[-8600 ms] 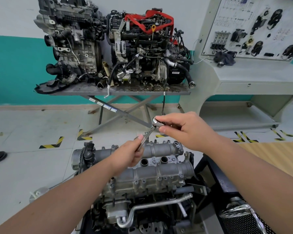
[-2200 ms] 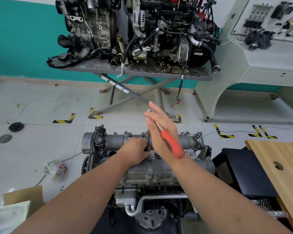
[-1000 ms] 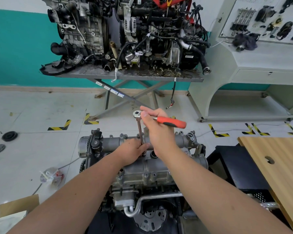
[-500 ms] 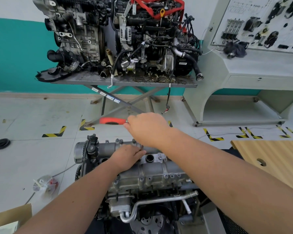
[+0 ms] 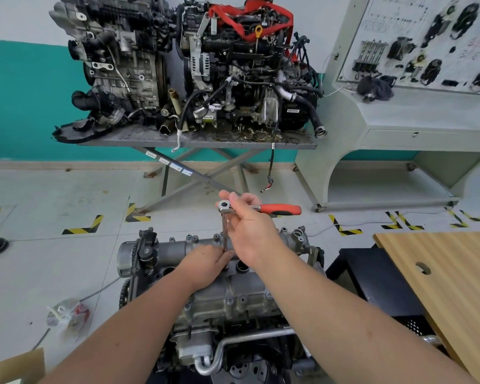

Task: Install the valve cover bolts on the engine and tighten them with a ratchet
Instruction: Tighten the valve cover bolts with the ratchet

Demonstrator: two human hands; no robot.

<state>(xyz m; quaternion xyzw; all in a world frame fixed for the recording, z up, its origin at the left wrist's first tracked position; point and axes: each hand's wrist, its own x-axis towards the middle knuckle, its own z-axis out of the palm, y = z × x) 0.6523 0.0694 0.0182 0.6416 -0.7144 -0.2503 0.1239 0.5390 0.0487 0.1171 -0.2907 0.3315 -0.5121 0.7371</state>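
Ratchet [image 5: 259, 208] stands above the engine [image 5: 222, 286]: chrome head up top, orange handle pointing out to the right, roughly level, with a slim chrome extension bar [image 5: 224, 231] dropping straight down from the head to the valve cover [image 5: 233, 289]. Right hand [image 5: 248, 231] wraps the ratchet at the head end, fingers curled over the neck, thumb side toward the bar; orange grip sticks out free past the knuckles. Left hand [image 5: 205, 263] sits on the cover, fingertips pinching the lower end of the bar where it meets the casting; the socket and bolt under it are hidden by the fingers, can't tell seating. Cover is bare grey cast aluminium, two rounded cam humps running left-right, round plug wells [image 5: 243, 266] between them, small bolt heads [image 5: 229, 300] dotted along the near flange. Toothed sprocket and housing [image 5: 139, 256] at the left end of the engine. Clearance: handle has open air to the right and behind, over bare floor with yellow-black tape marks [image 5: 344, 230]. Wooden tabletop [image 5: 441, 273] edge is near the engine on the right, lower than the handle. Steel table [image 5: 194, 141] carrying two other engines [image 5: 183, 65] is well back against the wall, grey training console [image 5: 416, 112] back right. Cardboard [image 5: 11, 367] and a plastic bag [image 5: 67, 314] on the floor to the left, apart from the engine.
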